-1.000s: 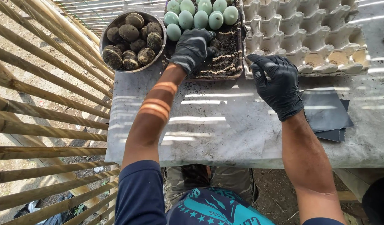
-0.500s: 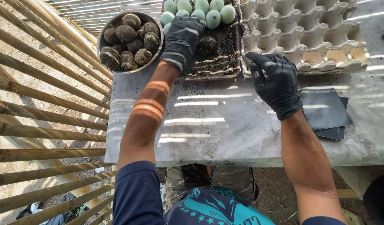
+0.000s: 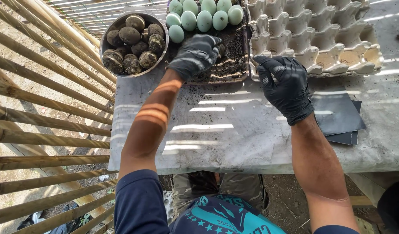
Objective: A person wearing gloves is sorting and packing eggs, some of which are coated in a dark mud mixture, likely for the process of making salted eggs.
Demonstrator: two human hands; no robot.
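Head view: left hand (image 3: pixel 194 54) in a black rubber glove curls its grip round a mud-caked egg (image 3: pixel 220 50) — right hand (image 3: pixel 285 84) hangs loosely open, empty, by the pulpy egg carton (image 3: pixel 321 39).

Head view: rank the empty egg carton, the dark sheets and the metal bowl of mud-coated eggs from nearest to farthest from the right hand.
From the right hand:
1. Empty egg carton, just above it; the fingertips are at its front edge.
2. Dark sheets, on the table beside the wrist, to the right.
3. Metal bowl of mud-coated eggs, far left, beyond the left hand.
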